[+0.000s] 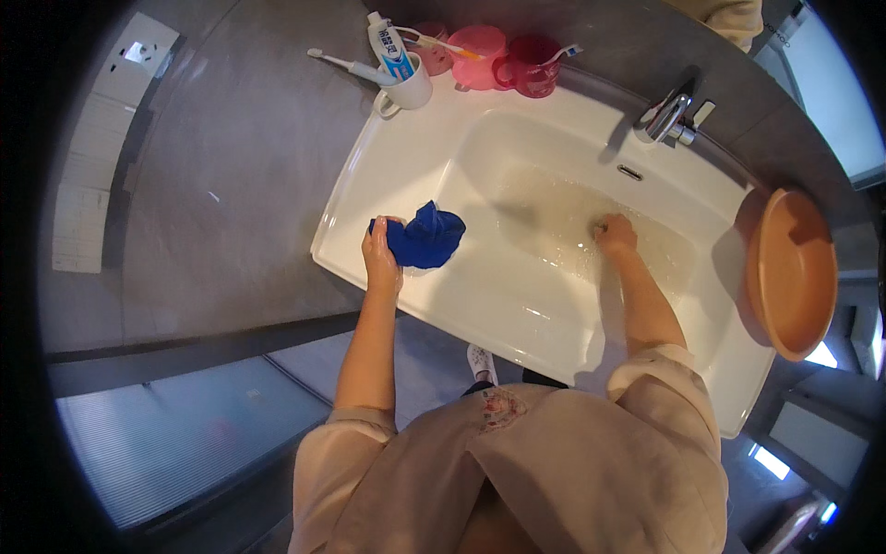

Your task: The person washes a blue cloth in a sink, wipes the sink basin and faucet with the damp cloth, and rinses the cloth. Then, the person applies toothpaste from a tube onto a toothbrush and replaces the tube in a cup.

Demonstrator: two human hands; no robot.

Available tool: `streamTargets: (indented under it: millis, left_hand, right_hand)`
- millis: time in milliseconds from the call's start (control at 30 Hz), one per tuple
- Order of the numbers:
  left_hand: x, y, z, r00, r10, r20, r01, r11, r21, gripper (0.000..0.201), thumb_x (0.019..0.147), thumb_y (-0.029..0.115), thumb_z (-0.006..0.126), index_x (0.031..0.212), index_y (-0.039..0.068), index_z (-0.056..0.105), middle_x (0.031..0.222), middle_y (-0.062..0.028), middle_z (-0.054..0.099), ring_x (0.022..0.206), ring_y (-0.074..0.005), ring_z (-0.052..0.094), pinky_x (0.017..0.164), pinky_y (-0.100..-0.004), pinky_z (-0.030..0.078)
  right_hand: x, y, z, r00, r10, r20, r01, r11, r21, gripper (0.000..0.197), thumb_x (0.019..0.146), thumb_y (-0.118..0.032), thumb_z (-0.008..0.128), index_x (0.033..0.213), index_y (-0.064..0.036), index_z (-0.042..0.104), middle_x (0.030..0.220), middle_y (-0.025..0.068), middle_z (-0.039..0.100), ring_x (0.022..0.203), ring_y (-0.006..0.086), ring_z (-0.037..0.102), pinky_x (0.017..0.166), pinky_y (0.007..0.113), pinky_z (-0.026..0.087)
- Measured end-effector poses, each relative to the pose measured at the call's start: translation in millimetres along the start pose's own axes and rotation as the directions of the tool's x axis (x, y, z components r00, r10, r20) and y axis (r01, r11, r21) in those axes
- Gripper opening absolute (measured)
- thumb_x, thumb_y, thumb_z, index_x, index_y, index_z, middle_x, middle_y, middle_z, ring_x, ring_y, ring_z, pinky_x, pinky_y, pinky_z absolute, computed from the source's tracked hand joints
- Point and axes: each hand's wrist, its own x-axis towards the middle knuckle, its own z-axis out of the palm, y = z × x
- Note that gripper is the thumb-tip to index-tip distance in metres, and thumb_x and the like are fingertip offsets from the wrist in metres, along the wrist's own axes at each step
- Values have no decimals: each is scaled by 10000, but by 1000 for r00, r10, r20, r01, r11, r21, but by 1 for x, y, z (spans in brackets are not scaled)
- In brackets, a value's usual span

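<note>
My left hand [380,254] is closed on a bunched, wet-looking blue cloth [430,240], over the flat left ledge of the white sink [369,189]. The cloth's loose part spreads to the right of my fingers. My right hand [616,236] reaches down into the cloudy water [558,222] in the basin. Its fingers are curled together near a small dark spot, and what they grip, if anything, cannot be made out.
A chrome faucet [666,118] stands at the back right. Along the back left are a white mug [409,90] with toothpaste [391,51] and an electric toothbrush, a pink cup [478,60] and a red cup [532,74]. An orange plastic basin [794,277] leans at the right edge.
</note>
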Motion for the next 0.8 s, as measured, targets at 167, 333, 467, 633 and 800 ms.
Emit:
streamTargets:
  millis: [167,333,467,633,800]
  left_hand:
    - [1,-2,-7,1000,21,16,-21,1000,-5,299,924,327,504,860,41,561,785,-38,549,714,-133,540,664,-259,452]
    - [2,-3,-10,998,53,21,-55,996,75,310,923,326,501,855,31,566,767,-40,548,699,-130,536,665,-261,447]
    - [4,-9,-26,995,87,42,-90,994,69,323,921,339,501,855,30,568,772,-41,547,703,-125,534,664,-258,444]
    - [4,-8,-10,992,92,84,-99,992,78,333,922,342,496,857,24,572,782,-42,552,707,-123,534,675,-251,445]
    - [3,-5,-9,995,67,77,-74,993,94,334,917,348,498,866,28,580,781,-37,553,725,-119,532,674,-250,439]
  right_hand:
    - [-11,58,-7,966,257,43,-260,946,193,365,815,-259,548,1119,-57,566,1146,111,594,1056,278,571,891,387,457]
    - [-51,66,32,950,289,-118,-268,949,169,289,806,-201,525,981,16,602,1008,200,630,948,331,613,815,404,481]
    - [-52,-3,22,780,-354,516,-406,341,848,187,831,-168,532,873,-15,630,743,98,630,592,211,585,524,313,461]
    - [-123,-60,-44,900,-365,240,-20,515,857,273,884,-241,547,1030,-23,619,981,115,633,847,213,601,736,312,487]
    - [-198,-127,-25,774,-633,13,606,747,273,459,925,-348,452,1313,-101,442,1333,144,461,1230,286,437,1015,429,345]
